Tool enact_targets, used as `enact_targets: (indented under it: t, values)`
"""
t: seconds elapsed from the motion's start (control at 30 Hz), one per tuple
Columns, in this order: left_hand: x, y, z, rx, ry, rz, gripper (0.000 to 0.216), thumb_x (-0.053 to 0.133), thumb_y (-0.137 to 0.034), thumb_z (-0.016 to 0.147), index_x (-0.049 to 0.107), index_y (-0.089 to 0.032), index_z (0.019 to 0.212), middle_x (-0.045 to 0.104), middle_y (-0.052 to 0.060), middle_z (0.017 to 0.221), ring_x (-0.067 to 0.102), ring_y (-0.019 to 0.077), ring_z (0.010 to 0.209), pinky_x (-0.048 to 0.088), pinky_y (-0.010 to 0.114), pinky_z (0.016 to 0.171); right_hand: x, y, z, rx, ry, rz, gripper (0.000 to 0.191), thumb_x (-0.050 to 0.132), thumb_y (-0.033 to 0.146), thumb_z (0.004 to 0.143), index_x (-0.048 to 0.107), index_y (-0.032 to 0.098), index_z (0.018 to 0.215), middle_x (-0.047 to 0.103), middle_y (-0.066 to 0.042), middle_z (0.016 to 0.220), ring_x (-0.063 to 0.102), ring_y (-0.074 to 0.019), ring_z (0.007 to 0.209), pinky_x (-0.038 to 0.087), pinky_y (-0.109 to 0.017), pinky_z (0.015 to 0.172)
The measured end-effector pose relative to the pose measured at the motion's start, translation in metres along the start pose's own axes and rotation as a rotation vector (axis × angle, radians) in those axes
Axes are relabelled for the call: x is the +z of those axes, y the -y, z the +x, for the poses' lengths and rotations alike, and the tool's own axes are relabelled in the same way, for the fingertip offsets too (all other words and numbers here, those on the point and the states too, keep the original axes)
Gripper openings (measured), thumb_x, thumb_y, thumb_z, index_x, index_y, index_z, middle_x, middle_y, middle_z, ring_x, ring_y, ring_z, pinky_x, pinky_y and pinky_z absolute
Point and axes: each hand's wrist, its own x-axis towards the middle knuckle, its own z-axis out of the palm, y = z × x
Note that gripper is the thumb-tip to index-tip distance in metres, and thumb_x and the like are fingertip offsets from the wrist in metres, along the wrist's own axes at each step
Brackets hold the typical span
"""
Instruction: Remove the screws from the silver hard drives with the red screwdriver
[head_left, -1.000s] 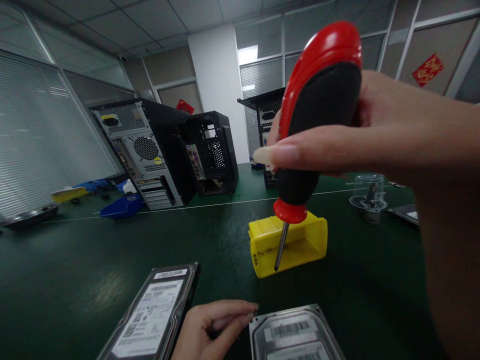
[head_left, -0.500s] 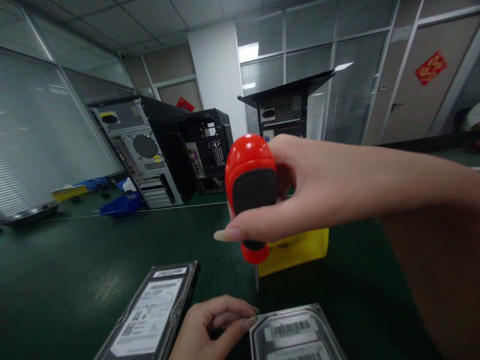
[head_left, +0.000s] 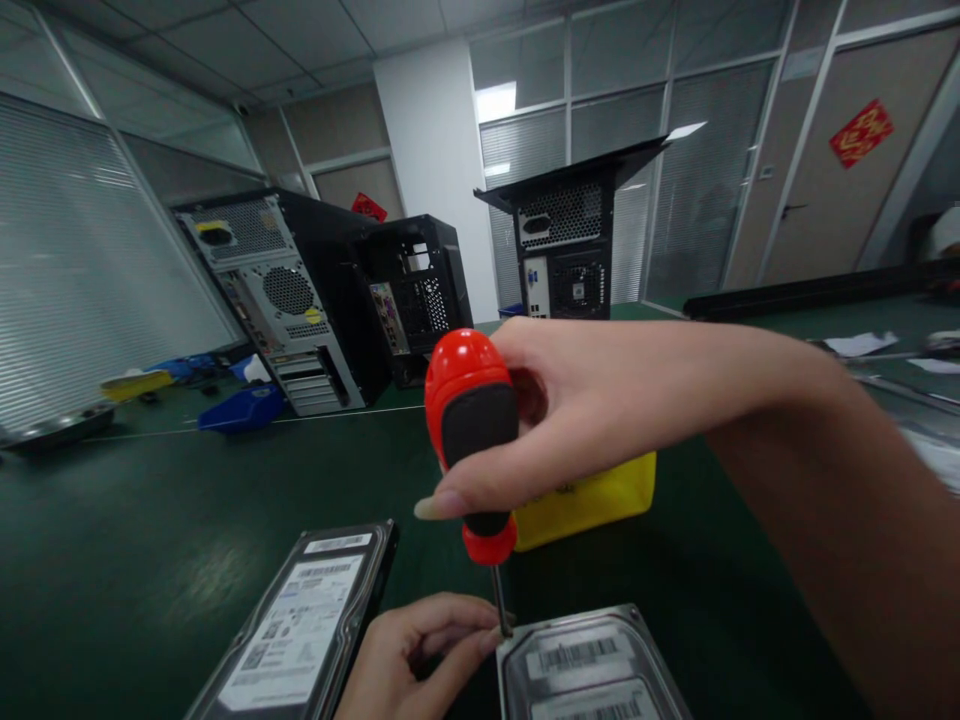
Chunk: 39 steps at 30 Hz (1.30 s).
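My right hand [head_left: 600, 410] is wrapped round the red and black handle of a screwdriver [head_left: 472, 440], held upright. Its thin shaft points down to the top left corner of a hard drive [head_left: 592, 665] lying at the bottom edge of the view. My left hand [head_left: 416, 655] rests on the green table beside that corner, fingers curled in a pinch close to the shaft's tip; what they hold is hidden. A second hard drive [head_left: 300, 630] with a white label lies tilted to the left of my left hand.
A yellow plastic bin [head_left: 600, 495] stands just behind my right hand. Three open computer cases [head_left: 292, 300] [head_left: 420, 295] [head_left: 570, 250] stand at the back of the green table [head_left: 150, 520]. Blue and yellow bins [head_left: 240, 410] lie at far left; papers at far right.
My right hand has brought the screwdriver down and to the left, from high at upper right to the drive's corner. My left hand stayed by that corner.
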Motion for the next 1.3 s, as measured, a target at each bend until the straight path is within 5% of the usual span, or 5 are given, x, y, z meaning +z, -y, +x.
enact_targets:
  t: [1.3]
  values:
    - [0.004, -0.006, 0.0, 0.037, -0.008, 0.051, 0.018, 0.056, -0.023, 0.083, 0.072, -0.017, 0.079, 0.074, 0.005, 0.086, 0.067, 0.0223, 0.086, 0.05, 0.028, 0.076, 0.001, 0.008, 0.0, -0.01, 0.04, -0.102, 0.019, 0.056, 0.031, 0.082, 0.059, 0.013, 0.083, 0.058, 0.003, 0.069, 0.054, -0.005, 0.062, 0.043, -0.011, 0.052]
